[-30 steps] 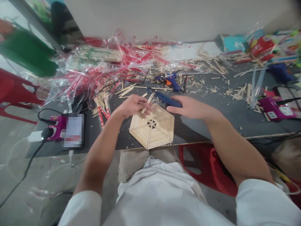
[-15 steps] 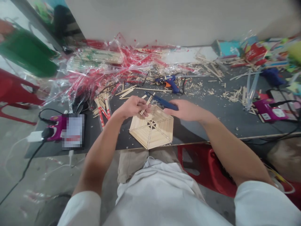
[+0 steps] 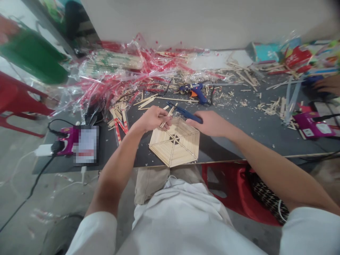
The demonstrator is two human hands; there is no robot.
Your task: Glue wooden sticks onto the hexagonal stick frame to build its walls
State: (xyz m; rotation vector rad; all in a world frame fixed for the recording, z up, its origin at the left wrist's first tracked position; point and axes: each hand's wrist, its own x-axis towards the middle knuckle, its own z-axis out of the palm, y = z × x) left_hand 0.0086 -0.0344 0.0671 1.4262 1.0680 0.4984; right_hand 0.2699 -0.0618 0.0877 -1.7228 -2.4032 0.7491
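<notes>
My left hand (image 3: 156, 119) pinches a couple of thin wooden sticks (image 3: 172, 110), which point up and away from me. My right hand (image 3: 211, 124) is wrapped round the handles of blue-handled pliers (image 3: 183, 112). Their dark jaws reach left, close by the far ends of the sticks; whether they touch is too small to tell. Below both hands a flat hexagonal panel (image 3: 183, 150) built of wooden sticks lies at the table's near edge, with spokes meeting at a small star-shaped opening. My left fingers hang over its far side.
A blue glue gun (image 3: 198, 92) lies behind the pliers, among stick scraps. Plastic wrappers (image 3: 148, 67) heap along the back. At left are a phone (image 3: 86, 145) and a purple power strip (image 3: 65, 141); another purple box (image 3: 313, 124) is at right, near another person's hand (image 3: 328, 85).
The view has shifted slightly, so the table things appear further right. Both hands keep their hold on the sticks and pliers. Another person's hand has come into sight at far right.
</notes>
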